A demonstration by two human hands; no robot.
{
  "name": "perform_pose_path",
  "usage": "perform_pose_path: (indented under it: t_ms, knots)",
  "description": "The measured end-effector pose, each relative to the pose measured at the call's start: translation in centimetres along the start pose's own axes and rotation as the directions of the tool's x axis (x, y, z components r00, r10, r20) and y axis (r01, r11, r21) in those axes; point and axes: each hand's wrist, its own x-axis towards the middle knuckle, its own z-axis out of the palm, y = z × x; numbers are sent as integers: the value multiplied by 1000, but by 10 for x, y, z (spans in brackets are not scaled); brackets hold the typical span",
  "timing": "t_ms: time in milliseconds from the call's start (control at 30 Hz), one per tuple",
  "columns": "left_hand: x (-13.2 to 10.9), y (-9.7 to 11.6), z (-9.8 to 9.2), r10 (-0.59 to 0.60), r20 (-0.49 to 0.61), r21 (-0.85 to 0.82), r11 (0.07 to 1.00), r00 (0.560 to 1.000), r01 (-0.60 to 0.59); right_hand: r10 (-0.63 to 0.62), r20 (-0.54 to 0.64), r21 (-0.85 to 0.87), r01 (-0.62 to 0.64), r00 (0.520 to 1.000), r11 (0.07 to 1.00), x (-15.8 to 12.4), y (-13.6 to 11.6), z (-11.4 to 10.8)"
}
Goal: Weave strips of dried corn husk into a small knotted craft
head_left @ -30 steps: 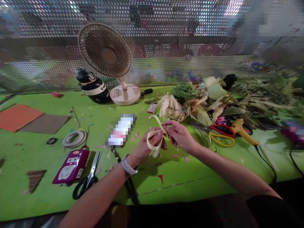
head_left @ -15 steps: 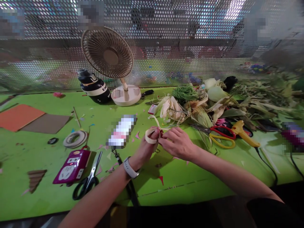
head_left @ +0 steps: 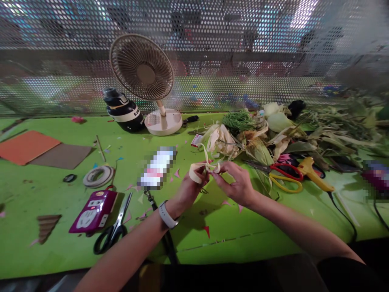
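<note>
Between my hands is a pale, cream-coloured strip that looks like dried corn husk, bent into loops, with one end curling upward. My left hand, with a watch on the wrist, is closed around the lower part of the strip. The fingertips of my right hand pinch the strip's right-hand loop, close to the left fingers. Some of the left fingers are hidden behind the strip. A phone on a strap lies left of my hands, and a heap of husks lies beyond them.
On the green table are black-handled scissors, a purple power strip, a tape roll, red-and-yellow scissors and a yellow glue gun with its cord. A fan and bottle stand before a perforated metal screen.
My right hand has moved slightly right, its fingers opening from a bunched grip into a pinch. A small loop now shows between the hands. The view has shifted slightly.
</note>
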Motion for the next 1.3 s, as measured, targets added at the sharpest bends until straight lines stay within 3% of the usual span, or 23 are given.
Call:
perform_pose_path:
  t_ms: [200,367,600,767,1067,1167,1300]
  knots:
    - [-1,-1,-2,-40,56,-1,999,998,40,-268,111,-186,285,957,940,-1,1,0]
    - [-1,-10,-7,136,91,259,954,987,-155,-186,10,-255,182,983,950,1,-7,0]
    - [-8,-11,-8,329,100,436,834,939,-339,-242,3,-222,236,970,946,-2,-14,2]
    - [-7,-5,-4,299,75,428,852,951,-301,-135,-26,-188,128,990,974,2,-12,3]
    - [-7,-5,-5,98,75,153,982,992,-109,-101,-49,-240,86,994,967,2,1,1]
    - [-3,-7,-9,112,54,208,971,992,-121,-98,-27,-221,90,995,971,3,3,1]
    - [-1,-8,-10,169,59,277,944,984,-178,-24,-41,-56,22,999,998,4,5,0]
